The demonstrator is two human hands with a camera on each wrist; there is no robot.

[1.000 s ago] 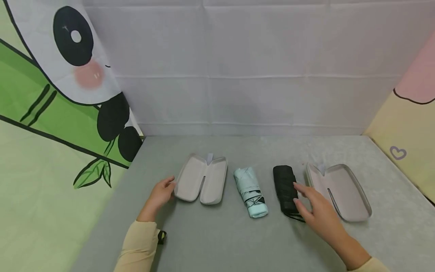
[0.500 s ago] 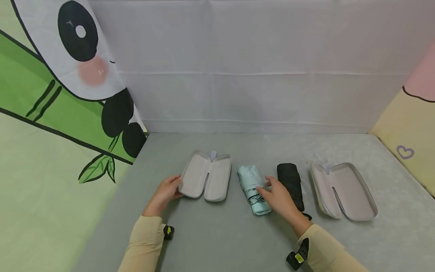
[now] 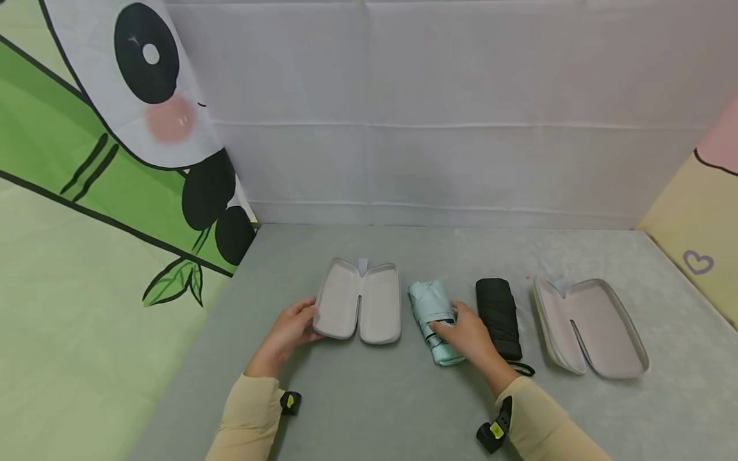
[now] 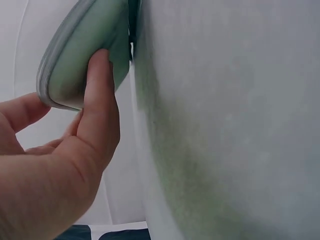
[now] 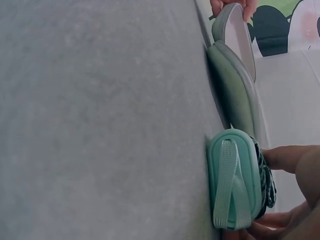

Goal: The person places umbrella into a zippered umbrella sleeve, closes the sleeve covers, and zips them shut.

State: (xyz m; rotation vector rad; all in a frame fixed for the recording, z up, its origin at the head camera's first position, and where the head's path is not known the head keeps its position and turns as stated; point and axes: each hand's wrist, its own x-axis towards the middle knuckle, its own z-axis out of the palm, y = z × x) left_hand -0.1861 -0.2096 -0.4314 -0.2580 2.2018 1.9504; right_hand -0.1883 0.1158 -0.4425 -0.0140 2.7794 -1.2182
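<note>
My left hand point(image 3: 289, 331) pinches the left edge of an open zip case point(image 3: 380, 307) with pale lining. In the left wrist view, the fingers and thumb hold its green shell point(image 4: 75, 65) at a zipped corner. The right hand point(image 3: 471, 336) grips a folded light-blue umbrella point(image 3: 428, 298) lying on the table, thumb on one side and fingers on the other. Seen from the right wrist, the umbrella's end cap point(image 5: 235, 175) carries a looped strap, and part of the fingers is hidden behind it.
A folded black umbrella point(image 3: 497, 314) with a wrist loop lies just right of the right hand. Farther right is a second open zip case point(image 3: 614, 330). The grey table point(image 3: 369, 410) meets a white cloth backdrop point(image 3: 450, 166) behind, with printed cloths at both sides.
The right hand has moved left from beside the black umbrella and taken hold of the light-blue one. The left hand has closed on the left case's edge. The head view has shifted slightly.
</note>
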